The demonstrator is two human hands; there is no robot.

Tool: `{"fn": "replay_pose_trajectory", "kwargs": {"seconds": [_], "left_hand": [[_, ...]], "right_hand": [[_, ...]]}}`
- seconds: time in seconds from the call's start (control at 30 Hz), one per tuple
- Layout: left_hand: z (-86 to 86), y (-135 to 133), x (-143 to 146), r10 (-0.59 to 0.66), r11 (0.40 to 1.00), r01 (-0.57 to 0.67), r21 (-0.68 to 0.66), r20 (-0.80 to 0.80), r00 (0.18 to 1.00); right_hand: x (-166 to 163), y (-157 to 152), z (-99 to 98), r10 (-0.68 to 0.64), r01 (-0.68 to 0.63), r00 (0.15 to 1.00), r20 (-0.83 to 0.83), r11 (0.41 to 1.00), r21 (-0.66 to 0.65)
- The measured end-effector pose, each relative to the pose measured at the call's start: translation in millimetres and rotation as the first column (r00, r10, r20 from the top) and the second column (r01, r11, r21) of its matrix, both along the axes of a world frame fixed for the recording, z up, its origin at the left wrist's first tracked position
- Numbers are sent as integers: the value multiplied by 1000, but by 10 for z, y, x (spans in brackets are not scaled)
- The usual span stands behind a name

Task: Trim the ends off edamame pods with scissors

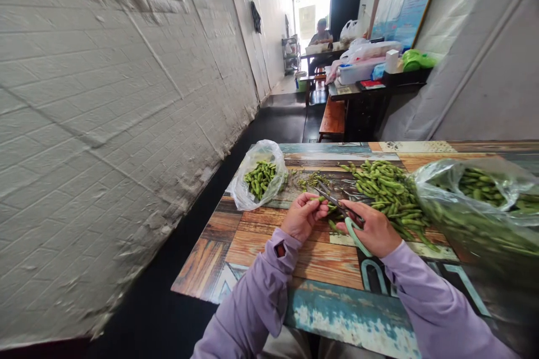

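My left hand (302, 216) pinches a green bean pod (316, 199) over the painted wooden table (261, 247). My right hand (373, 230) grips scissors (337, 205) with light green handles, and their blades sit open around the pod's end. A loose heap of green pods (389, 188) lies just beyond my right hand. A small pile of cut tips (310, 180) lies between the heap and a clear plastic bag of trimmed pods (260, 176) at the table's far left corner.
A large clear bag full of pods (480, 207) fills the right side of the table. A white brick wall (105, 123) runs along the left. Further back stand a wooden bench (332, 118), cluttered tables (370, 76) and a seated person (321, 33).
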State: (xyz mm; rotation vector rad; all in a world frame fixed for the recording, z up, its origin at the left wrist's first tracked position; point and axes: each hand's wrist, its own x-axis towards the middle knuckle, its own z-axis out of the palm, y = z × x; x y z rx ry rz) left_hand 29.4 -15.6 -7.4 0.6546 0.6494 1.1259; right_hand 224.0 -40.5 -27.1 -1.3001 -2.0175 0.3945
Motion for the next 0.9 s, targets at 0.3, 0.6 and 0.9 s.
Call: {"fn": "replay_pose_trajectory", "kwargs": {"seconds": [0.3,0.6,0.9], "left_hand": [[66,62,-82,84,996,-81,48,-67,994],[1,98,-61,56,996,-31,79,-341,938],[-98,7,154,468,782,305,543,-835,288]], "right_hand": [[56,49,-35,-11,11,1000,23,1000,18],[103,56,105,-235,232,966,-108,972,-45],[71,58,100,-211,208,973,-95,977,-38]]}}
